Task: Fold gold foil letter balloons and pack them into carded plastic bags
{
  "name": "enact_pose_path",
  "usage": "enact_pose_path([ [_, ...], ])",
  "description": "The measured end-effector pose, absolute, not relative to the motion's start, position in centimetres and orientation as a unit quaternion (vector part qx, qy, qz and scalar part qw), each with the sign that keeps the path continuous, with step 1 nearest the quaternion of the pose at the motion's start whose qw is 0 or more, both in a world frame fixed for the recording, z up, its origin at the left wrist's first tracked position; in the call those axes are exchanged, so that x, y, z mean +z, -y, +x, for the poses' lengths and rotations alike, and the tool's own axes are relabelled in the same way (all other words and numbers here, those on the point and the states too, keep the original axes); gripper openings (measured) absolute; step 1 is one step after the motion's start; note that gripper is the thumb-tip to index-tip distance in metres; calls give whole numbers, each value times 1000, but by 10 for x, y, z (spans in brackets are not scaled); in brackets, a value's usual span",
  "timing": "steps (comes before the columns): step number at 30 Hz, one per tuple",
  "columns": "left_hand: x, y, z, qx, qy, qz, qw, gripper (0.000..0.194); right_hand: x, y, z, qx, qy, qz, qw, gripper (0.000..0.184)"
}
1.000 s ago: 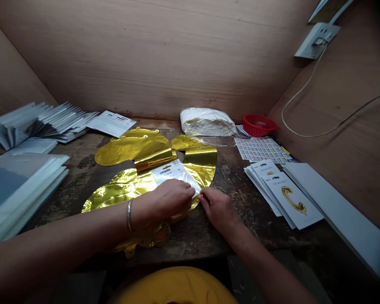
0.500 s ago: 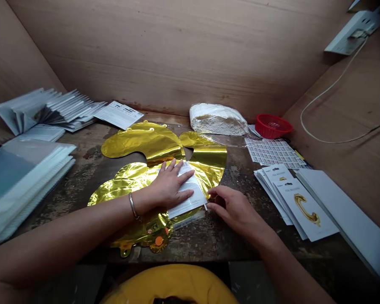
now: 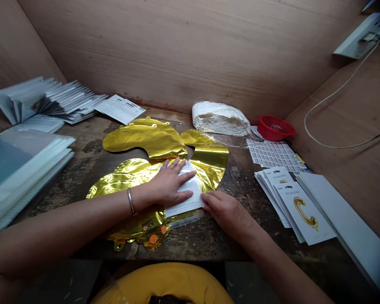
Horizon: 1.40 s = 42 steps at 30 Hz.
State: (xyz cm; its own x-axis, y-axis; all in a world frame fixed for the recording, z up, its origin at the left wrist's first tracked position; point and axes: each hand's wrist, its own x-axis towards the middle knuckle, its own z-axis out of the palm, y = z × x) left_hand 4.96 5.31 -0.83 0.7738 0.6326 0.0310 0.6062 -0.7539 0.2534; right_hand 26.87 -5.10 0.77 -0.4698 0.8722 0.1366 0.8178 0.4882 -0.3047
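Observation:
A gold foil balloon (image 3: 139, 131) lies flat in overlapping lobes on the dark worn table. On top of it rests a white printed card (image 3: 190, 202), slightly tilted. My left hand (image 3: 171, 182) is spread flat over the card, fingers apart, pressing it down. At the card's lower right corner, my right hand (image 3: 221, 210) has its thumb and fingers closed together; whatever they pinch there is hidden. A strip of clear plastic (image 3: 186, 220) shows below the card's near edge. Orange round stickers (image 3: 153, 239) sit on the balloon's near part.
Clear plastic sleeves (image 3: 25, 169) and fanned cards (image 3: 66, 101) lie at left. At the back are a plastic-wrapped white bundle (image 3: 220, 118) and a red basket (image 3: 275, 128). To the right are a sticker sheet (image 3: 272, 154), foil balloon cards (image 3: 304, 215) and a white stack (image 3: 345, 228).
My right hand has moved slightly left to the card's corner, its fingers closing. A short white stick seen there before is now hidden. My left hand stays on the card.

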Motion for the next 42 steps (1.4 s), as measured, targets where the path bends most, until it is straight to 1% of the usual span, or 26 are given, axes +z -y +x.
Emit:
enact_pose_path([
  [6,-10,-56,52,61,-328,935,123,67,-6,60,269,24,867,-476,146,27],
  [9,-7,-56,56,58,-320,936,136,68,-9,66,269,-2,868,-469,161,27],
  [11,0,-52,53,77,-302,940,139,68,-11,71,268,-1,873,-453,178,28],
  [12,5,-48,49,99,-296,940,137,65,-12,73,267,8,877,-443,186,31],
  [15,21,-28,25,155,-268,937,161,38,-16,84,267,34,880,-431,198,38],
  [17,27,-13,4,134,-219,945,203,30,-16,90,266,24,874,-444,195,35],
  [20,24,3,-19,77,-169,958,219,35,-8,95,260,-5,860,-473,190,29],
  [23,15,9,-21,52,-166,960,219,43,5,92,245,9,837,-496,232,17],
  [26,7,9,-12,75,-161,960,216,45,12,83,228,114,823,-483,275,10],
  [29,1,6,-7,106,-153,958,219,41,5,76,222,226,801,-481,277,8],
  [31,-3,6,-9,126,-145,957,219,37,-2,74,224,259,787,-487,279,9],
  [34,-8,5,-11,153,-140,955,213,36,-6,75,226,257,786,-493,269,10],
  [39,-8,7,-11,139,-149,956,211,37,-7,83,218,188,821,-473,259,29],
  [42,-5,8,-11,133,-153,956,210,37,-10,88,215,159,837,-445,277,30],
])
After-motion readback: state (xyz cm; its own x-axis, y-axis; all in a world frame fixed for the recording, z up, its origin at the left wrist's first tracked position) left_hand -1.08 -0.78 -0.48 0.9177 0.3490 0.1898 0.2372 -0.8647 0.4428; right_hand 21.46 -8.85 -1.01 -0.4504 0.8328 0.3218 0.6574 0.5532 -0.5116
